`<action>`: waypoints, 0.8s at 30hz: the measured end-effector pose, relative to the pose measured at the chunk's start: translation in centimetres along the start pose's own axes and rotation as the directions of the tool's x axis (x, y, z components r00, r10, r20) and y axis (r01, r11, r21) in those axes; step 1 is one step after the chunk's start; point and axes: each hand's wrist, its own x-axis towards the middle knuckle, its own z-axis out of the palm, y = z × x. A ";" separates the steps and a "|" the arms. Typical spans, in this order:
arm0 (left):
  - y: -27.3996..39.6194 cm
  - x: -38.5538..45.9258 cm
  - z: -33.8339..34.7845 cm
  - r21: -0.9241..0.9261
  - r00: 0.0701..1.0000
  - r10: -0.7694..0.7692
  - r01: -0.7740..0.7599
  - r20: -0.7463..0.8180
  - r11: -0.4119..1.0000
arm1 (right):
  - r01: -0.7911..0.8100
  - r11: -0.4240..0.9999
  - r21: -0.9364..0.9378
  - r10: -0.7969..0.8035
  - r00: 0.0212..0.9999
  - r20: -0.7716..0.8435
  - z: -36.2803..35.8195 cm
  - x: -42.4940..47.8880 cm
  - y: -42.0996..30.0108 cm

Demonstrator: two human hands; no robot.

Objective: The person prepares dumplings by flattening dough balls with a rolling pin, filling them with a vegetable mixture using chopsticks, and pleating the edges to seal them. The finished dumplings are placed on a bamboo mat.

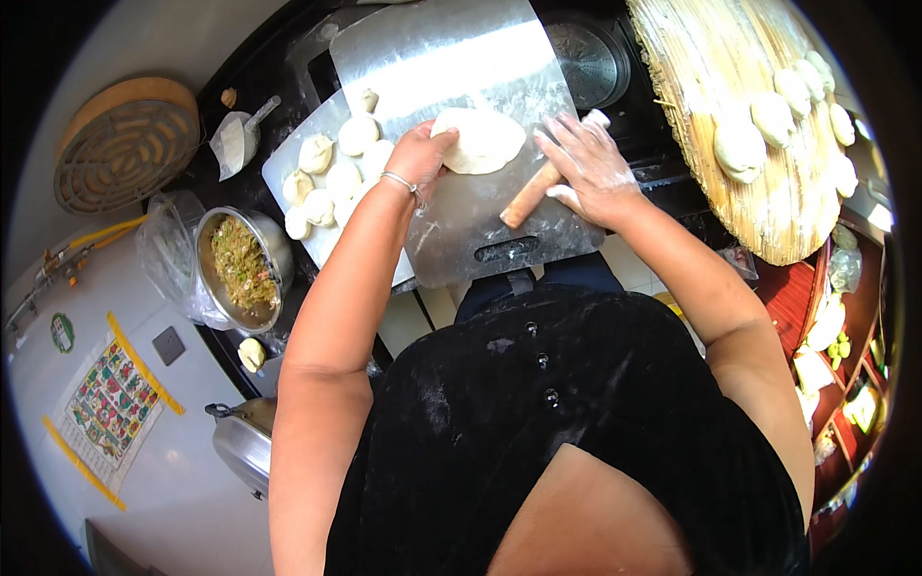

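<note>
My left hand (pixel 421 160) pinches the left edge of a flattened round of dough (pixel 484 141), which lies on a floured metal board (pixel 461 241) with a handle slot. My right hand (pixel 594 171), dusted with flour, lies over a short wooden rolling pin (pixel 531 196). Its fingers are spread across the far part of the pin, and the thumb is on the near side. The pin lies slantwise to the right of the dough round. Several dough pieces (pixel 343 180) rest left of my left hand on a second board (pixel 279 167); my forearm hides part of them.
To the left stand a metal bowl (pixel 281 237) of chopped filling (pixel 241 263) and a scoop of flour (pixel 234 144). A lidded metal pot (pixel 245 446) is lower left. At right, a straw mat (pixel 691 93) bears several filled buns (pixel 740 150). A perforated steamer tray (pixel 587 65) lies behind.
</note>
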 end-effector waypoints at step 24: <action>0.0 0.9 -0.9 0.747 0.858 0.496 -0.416 0.133 0.519 | -0.033 0.988 -0.149 0.025 0.998 -0.058 1.2 6.2 -0.6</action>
